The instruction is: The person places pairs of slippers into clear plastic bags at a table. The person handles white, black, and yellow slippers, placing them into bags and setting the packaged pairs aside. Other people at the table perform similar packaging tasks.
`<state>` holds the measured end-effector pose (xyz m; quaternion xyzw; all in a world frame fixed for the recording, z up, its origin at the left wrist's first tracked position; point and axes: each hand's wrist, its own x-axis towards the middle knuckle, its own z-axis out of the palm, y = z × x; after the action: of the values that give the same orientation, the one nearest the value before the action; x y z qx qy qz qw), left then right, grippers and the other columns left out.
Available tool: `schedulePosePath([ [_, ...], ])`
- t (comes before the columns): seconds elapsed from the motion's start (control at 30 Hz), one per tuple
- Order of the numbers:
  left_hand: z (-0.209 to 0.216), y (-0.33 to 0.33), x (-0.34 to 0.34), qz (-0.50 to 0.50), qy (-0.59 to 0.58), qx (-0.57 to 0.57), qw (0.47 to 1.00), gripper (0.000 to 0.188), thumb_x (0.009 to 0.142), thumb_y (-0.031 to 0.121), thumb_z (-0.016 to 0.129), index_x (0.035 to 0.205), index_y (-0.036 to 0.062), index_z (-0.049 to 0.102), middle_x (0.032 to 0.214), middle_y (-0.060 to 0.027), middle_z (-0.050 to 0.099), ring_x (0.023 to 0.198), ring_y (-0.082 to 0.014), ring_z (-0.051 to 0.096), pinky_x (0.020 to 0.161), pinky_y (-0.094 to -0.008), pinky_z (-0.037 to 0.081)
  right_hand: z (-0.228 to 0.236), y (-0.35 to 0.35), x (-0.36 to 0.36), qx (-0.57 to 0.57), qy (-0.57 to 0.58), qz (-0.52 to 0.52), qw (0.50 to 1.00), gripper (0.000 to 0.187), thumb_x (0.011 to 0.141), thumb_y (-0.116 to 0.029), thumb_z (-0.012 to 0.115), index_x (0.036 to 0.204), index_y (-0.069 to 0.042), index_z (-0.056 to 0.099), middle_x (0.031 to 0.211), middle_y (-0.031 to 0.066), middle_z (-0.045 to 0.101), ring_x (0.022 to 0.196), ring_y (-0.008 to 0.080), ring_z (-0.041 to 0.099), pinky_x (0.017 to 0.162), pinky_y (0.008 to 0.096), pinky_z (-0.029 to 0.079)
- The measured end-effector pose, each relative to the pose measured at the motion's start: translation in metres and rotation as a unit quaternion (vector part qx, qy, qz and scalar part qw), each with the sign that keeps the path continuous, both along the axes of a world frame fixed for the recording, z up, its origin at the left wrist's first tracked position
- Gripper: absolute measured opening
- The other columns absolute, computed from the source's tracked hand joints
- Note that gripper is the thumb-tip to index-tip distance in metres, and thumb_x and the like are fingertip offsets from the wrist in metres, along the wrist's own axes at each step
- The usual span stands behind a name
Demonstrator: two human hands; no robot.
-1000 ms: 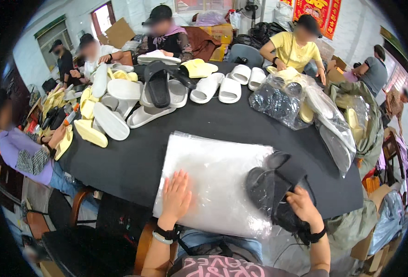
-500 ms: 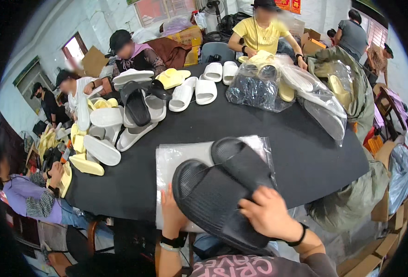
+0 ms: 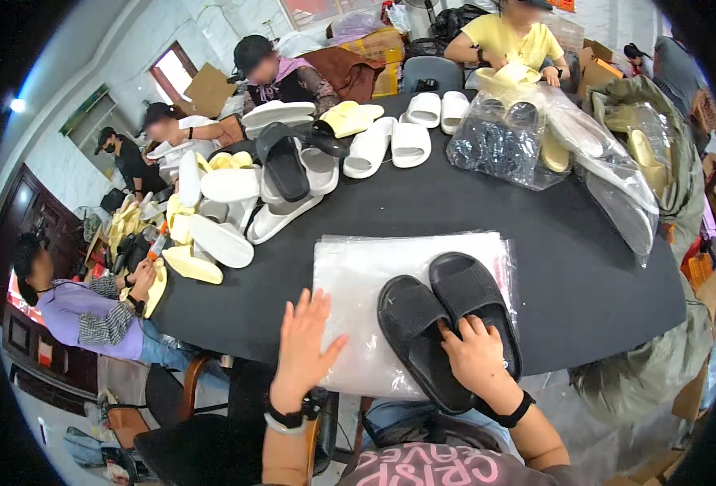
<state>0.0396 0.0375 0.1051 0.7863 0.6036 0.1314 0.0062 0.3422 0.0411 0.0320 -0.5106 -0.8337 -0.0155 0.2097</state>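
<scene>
A broad black table point(image 3: 374, 206) fills the room's middle. Along its far left side sprawl loose slippers point(image 3: 223, 241), white, yellow, grey and black; at its far right lie plastic-wrapped slippers point(image 3: 496, 146). At the near edge is a stack of clear bags point(image 3: 358, 271), and on its right half a pair of black slippers point(image 3: 423, 314), toes away from the wearer, long axes tilting far-left to near-right. The right hand point(image 3: 475, 352) has curled fingers gripping their inner edges, hiding part. The left hand point(image 3: 304, 340), fingers spread, holds nothing, near the stack's left edge.
</scene>
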Motion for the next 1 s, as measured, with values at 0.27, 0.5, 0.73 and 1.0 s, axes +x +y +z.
schedulePosePath([
  [0.27,-0.019,0.133,-0.049,0.0,-0.136,0.066,0.988,0.035,0.084,0.018,0.075,0.112,-0.0013,0.068,0.105,-0.0133,0.069,0.097,-0.0264,0.063,0.085,-0.0371,0.048,-0.006,0.001,0.002,-0.006,-0.005,0.001,1.0,0.042,0.086,-0.026,0.065,0.126,-0.015,0.065,0.107,0.0094,0.062,0.109,0.0276,0.056,0.075,0.0439,0.046],
  [0.5,-0.055,0.189,-0.061,0.097,-0.416,-0.114,0.897,0.017,0.087,0.015,0.074,0.091,-0.0009,0.072,0.083,-0.0015,0.069,0.075,-0.0083,0.058,0.069,-0.025,0.045,-0.009,0.001,0.005,-0.023,-0.002,-0.005,1.0,0.041,0.09,-0.028,0.061,0.129,-0.015,0.064,0.113,0.0079,0.062,0.11,0.0253,0.056,0.08,0.0465,0.046],
  [0.73,-0.084,0.188,-0.057,0.086,-0.172,0.091,0.977,0.013,0.081,0.014,0.074,0.089,0.0053,0.068,0.081,-0.0048,0.063,0.077,-0.0211,0.06,0.069,-0.0362,0.047,-0.005,-0.001,0.004,-0.037,-0.003,-0.002,0.999,0.042,0.091,-0.029,0.061,0.13,-0.015,0.063,0.114,0.0082,0.062,0.112,0.026,0.056,0.08,0.0467,0.046],
  [1.0,-0.07,0.05,-0.005,-0.126,-0.038,-0.006,0.991,0.053,0.087,0.028,0.066,0.132,0.0025,0.054,0.145,-0.0183,0.048,0.136,-0.0374,0.041,0.112,-0.0511,0.032,0.0,-0.002,0.0,-0.019,-0.011,0.004,1.0,0.042,0.089,-0.027,0.063,0.128,-0.014,0.064,0.107,0.0089,0.062,0.107,0.0255,0.057,0.077,0.0429,0.047],
])
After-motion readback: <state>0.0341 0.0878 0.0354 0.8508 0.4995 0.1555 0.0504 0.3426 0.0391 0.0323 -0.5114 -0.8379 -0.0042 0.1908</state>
